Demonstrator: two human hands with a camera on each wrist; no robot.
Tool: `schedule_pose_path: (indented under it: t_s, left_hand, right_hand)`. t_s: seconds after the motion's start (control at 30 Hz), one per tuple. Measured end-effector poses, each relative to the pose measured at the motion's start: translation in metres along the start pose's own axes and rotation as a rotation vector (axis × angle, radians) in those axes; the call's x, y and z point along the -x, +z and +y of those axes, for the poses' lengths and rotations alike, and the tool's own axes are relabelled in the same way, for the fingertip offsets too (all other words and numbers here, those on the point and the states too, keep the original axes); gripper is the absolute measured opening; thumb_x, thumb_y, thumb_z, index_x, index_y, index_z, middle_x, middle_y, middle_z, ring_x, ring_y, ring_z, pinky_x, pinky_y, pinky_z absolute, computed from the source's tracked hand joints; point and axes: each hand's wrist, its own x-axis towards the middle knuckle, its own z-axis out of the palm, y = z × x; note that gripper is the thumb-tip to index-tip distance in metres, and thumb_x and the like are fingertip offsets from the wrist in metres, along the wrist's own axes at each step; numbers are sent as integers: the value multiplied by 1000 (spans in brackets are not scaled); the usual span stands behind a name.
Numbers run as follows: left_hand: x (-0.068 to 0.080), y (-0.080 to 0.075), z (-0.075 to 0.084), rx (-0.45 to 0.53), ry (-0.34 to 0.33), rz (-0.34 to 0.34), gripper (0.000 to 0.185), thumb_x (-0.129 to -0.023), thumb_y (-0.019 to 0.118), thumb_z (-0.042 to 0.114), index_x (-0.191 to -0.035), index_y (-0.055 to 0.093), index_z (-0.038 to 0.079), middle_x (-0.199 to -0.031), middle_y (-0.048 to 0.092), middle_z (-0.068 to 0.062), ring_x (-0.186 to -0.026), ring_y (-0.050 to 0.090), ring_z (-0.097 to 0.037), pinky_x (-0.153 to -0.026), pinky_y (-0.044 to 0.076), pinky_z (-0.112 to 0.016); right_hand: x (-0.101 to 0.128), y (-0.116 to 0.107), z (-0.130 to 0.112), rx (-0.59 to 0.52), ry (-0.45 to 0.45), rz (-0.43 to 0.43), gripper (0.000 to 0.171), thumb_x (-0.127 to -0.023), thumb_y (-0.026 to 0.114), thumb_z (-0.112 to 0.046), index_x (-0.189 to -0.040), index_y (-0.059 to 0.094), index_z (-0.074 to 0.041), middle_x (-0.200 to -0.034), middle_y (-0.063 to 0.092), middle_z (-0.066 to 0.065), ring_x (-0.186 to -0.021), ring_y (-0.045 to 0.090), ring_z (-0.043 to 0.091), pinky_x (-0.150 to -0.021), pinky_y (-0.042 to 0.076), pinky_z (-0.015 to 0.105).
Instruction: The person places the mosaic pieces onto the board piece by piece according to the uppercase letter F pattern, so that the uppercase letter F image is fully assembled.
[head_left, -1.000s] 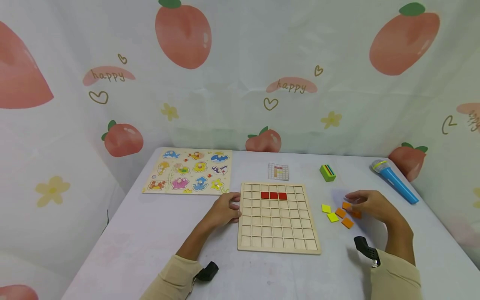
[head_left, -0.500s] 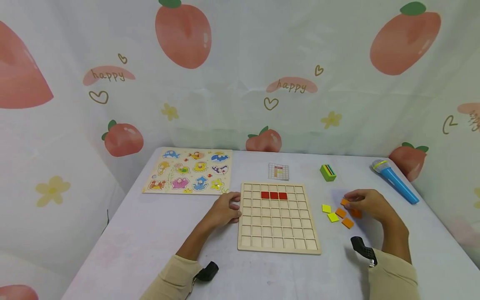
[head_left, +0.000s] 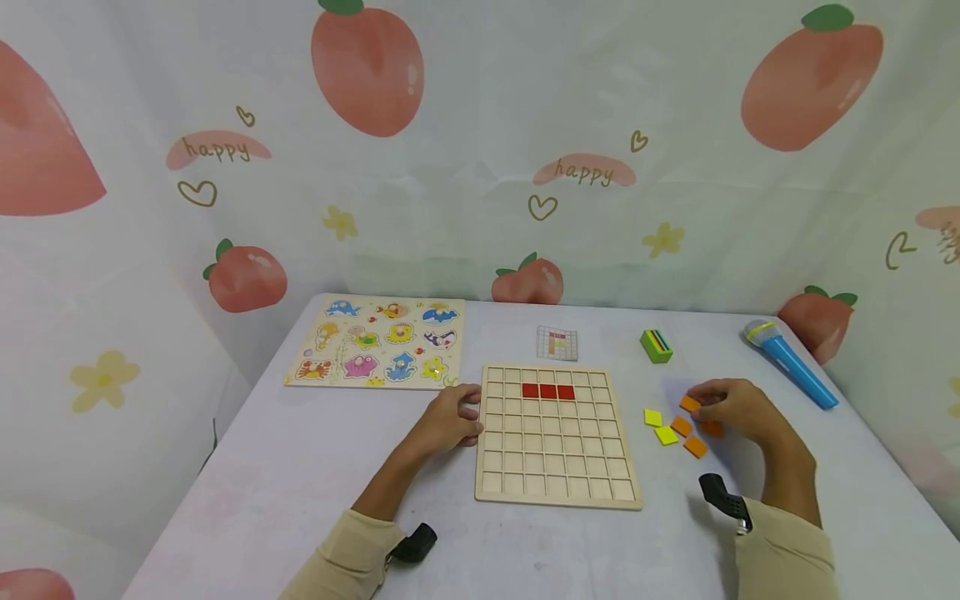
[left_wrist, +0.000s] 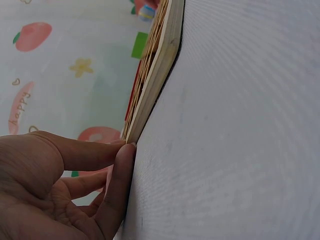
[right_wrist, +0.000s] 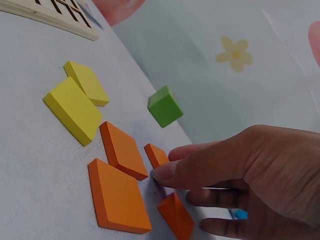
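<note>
The right hand (head_left: 731, 408) covers most of one orange tile (head_left: 712, 428); in the right wrist view, the fingers hide the near part of another orange tile (right_wrist: 157, 155). The pattern on the small card (head_left: 557, 342), beyond the wooden grid board (head_left: 555, 483), is too small to read. In the left wrist view, the picture's edge crops the left hand (left_wrist: 60, 195), and the board shows edge-on, cells unreadable.

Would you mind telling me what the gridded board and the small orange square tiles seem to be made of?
The pale gridded board looks like unfinished light wood: its thick edge shows a layered tan cut. The small orange square tiles look like matte painted wood or dense foam, with flat colour, crisp edges and no shine; which one is uncertain.
</note>
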Motion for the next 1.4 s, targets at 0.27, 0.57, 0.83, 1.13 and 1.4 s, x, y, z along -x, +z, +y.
schedule_pose_path:
  t_s: [0.27, 0.57, 0.83, 1.13, 1.4]
  left_hand:
    - [0, -1, 0, -14, -3, 0, 64, -91, 72, -10, -151, 52, -2, -137, 61, -15, -105, 64, -23, -74, 67, -31]
    - [0, 0, -1, -7, 2, -6, 64, -90, 71, -11, -151, 52, -3, -138, 61, -16, -105, 64, -23, -73, 67, -31]
    - [-1, 0, -1, -7, -1, -9, 64, -90, 71, -11, -151, 51, -3, -137, 61, -15, -106, 64, -23, -73, 67, -31]
    - [1, 0, 1, 0, 0, -6, 64, -90, 71, -12, -151, 51, -3, -137, 60, -16, -106, 63, -24, -73, 67, -31]
    - [1, 0, 1, 10, 1, -7, 64, -90, 71, -12, -151, 52, -3, -138, 60, -16, -107, 64, -24, -73, 67, -32]
  right_hand:
    - [0, 1, -10, 14, 41, -6, 46, -96, 74, -21, -133, 67, 6, -121, 68, 27, -101, 61, 32, -81, 55, 38]
    - [-3, 8, -13, 7, 48, 5, 53, -96, 75, -28, -137, 66, 4, -132, 65, 30, -105, 58, 35, -81, 54, 36]
    - [-3, 14, -30, -11, -5, 33, 52, -96, 74, -29, -138, 66, 1, -122, 65, 26, -100, 58, 32, -73, 54, 30]
    - [-13, 30, -46, 5, -50, 63, 52, -95, 76, -30, -136, 68, 0, -121, 65, 23, -99, 58, 30, -74, 54, 29]
    - [-14, 40, -58, -29, -90, 54, 48, -95, 76, -26, -134, 69, 1, -114, 67, 19, -91, 60, 26, -70, 56, 30]
